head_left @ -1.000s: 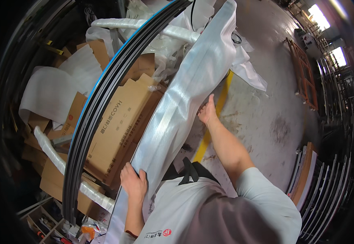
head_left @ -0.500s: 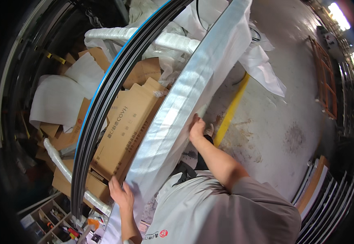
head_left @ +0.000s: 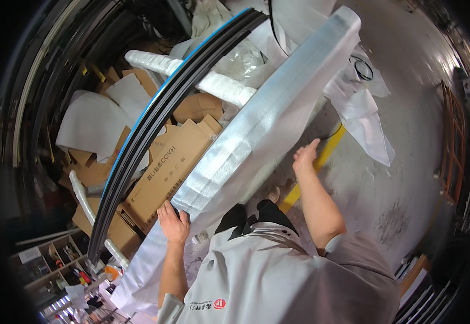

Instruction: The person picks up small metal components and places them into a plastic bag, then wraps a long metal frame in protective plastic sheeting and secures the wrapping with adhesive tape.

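Rests the left hand [head_left: 174, 224] at the left edge of a long silvery-white foam sheet [head_left: 251, 132], with fingers bent over it; cannot tell whether gripping or only pressing. Holds the right hand [head_left: 304, 159] apart from the sheet's right side, above the floor [head_left: 364, 189] near a yellow line [head_left: 329, 146], with fingers loosely parted and nothing visibly held. Placed slantwise across the middle of the view, just right of a cardboard box [head_left: 165, 170] and dark bars [head_left: 156, 120]. Judging by the fairly smooth upper face, largely covered on top; along the right side, apparently hanging loose and unfastened, with no tape discernible there.
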`<state>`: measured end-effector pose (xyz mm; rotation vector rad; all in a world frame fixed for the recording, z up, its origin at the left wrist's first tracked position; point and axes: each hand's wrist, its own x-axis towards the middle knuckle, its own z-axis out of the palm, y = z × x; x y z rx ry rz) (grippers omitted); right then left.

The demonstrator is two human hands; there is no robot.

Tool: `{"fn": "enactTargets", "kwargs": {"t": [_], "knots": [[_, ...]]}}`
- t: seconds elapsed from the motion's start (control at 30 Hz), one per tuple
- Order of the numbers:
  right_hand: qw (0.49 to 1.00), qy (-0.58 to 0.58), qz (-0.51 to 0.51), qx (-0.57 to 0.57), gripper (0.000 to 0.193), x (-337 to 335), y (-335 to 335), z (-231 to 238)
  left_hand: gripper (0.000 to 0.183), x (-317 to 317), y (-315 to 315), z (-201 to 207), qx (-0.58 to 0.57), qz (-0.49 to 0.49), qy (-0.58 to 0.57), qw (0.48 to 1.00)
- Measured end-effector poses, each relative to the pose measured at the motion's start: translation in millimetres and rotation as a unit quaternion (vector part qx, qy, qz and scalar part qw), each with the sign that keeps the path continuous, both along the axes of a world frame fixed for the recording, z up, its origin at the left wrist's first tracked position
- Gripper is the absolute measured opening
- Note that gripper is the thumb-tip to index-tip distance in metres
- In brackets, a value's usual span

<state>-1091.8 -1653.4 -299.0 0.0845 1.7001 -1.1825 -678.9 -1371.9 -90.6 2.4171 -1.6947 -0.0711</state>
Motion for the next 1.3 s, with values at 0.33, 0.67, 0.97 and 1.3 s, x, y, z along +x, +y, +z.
{"fn": "enactTargets", "kwargs": {"t": [0.33, 0.67, 0.97, 1.3], "knots": [[0.983, 0.111, 0.041, -0.142, 0.051, -9, -132, 57, 0.060, 3, -2, 10, 0.016, -0.004, 0.050, 0.999], [0.803, 0.528, 0.276, 0.032, 0.043, 14, -136, 11, 0.063, 3, -5, 20, 0.078, 0.072, 0.143, 0.984], [0.630, 0.669, 0.304, -0.252, 0.027, -84, -224, 70, 0.060, -23, -35, -7, 0.016, 0.123, 0.050, 0.991], [0.790, 0.250, 0.461, -0.317, 0.033, 213, -362, 209, 0.063, -24, -39, 2, 0.078, 0.149, 0.074, 0.983]]}}
